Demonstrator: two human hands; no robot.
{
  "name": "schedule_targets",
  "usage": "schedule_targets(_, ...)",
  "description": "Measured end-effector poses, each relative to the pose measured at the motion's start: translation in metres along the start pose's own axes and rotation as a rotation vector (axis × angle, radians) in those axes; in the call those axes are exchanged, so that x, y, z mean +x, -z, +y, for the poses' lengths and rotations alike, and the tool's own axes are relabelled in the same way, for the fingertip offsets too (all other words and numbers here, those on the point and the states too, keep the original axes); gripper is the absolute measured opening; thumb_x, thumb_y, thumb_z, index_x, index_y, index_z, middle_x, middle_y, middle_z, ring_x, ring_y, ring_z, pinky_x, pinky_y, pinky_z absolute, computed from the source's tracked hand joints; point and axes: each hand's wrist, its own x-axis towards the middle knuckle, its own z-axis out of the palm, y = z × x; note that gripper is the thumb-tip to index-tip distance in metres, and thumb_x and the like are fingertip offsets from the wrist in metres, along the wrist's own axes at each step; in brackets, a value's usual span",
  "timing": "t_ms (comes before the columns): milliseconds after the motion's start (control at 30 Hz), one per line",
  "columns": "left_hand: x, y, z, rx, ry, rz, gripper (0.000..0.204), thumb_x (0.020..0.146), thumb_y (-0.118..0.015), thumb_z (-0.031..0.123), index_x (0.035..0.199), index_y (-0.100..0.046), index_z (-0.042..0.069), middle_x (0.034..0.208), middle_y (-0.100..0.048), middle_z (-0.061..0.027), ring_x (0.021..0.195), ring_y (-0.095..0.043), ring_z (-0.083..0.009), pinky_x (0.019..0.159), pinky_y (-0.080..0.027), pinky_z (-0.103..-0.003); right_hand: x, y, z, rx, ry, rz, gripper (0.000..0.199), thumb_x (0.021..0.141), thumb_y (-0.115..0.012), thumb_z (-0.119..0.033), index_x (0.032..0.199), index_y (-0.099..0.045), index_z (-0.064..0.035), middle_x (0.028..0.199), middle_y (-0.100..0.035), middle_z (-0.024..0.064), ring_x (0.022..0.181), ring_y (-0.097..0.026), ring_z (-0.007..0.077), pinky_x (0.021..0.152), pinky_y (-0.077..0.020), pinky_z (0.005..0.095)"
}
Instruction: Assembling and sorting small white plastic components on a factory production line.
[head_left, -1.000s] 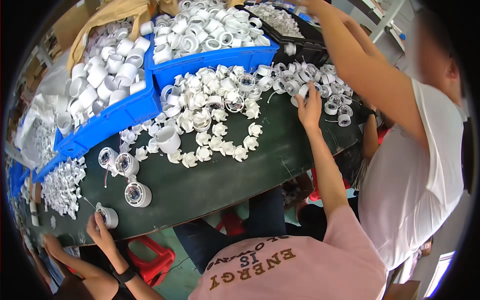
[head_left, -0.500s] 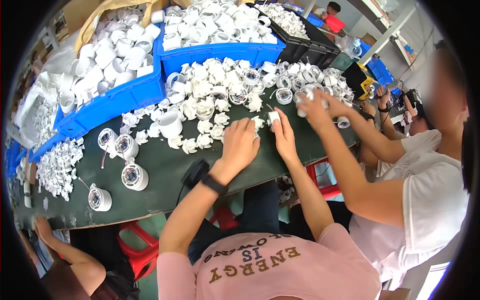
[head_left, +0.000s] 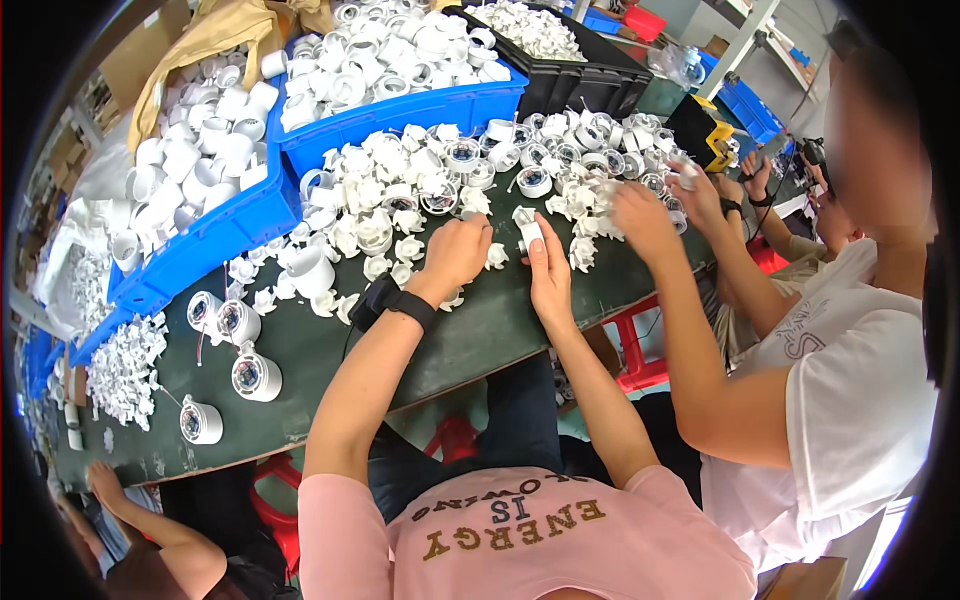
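Observation:
My right hand grips a small white cylindrical housing, thumb along its side. A lobed white piece shows at the housing's far end; I cannot tell whether they are joined. To the left, my left hand is closed, knuckles up, at the near edge of a heap of white lobed plastic pieces. Whatever its fingers hold is hidden. One lobed piece lies just beyond it. Several white round housings with dark lens-like centres stand on the dark green table at the left.
Blue bins of white cylindrical shells and a black crate of small white parts line the back. Small white clips are piled at the far left. At my right, a co-worker's hands handle white parts. Red stools stand below.
The view has shifted slightly. My left hand has moved up toward the heap, its fingers more curled. My right hand still holds the housing, now turned, with a lobed piece at its end.

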Motion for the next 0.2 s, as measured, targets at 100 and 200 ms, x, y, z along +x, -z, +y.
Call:
schedule_targets(100,-0.014,0.019,0.007,0.006,-0.165,0.124,0.02,0.09,-0.051,0.018,0.101,-0.06,0.004,0.091,-0.063,-0.0217,0.087,-0.058,-0.0371,0.076,-0.045,-0.045,0.002,0.009,0.001,-0.148,0.019,-0.055,0.045,0.099,-0.043,-0.028,0.137,-0.042,-0.0042,0.116,-0.052,0.0076,0.094,-0.05,0.0125,0.081,-0.0445,0.0259)
schedule_targets(200,-0.065,0.04,0.017,-0.083,-0.098,0.236,0.021,0.082,-0.061,0.017,0.1,-0.061,0.007,0.096,-0.062,-0.0212,0.091,-0.058,-0.0376,0.076,-0.045,-0.045,0.012,0.014,-0.007,-0.247,0.199,-0.182,0.046,0.098,-0.044,-0.033,0.138,-0.042,-0.0089,0.132,-0.044,0.0147,0.105,-0.049,0.0203,0.093,-0.0383,0.0289)
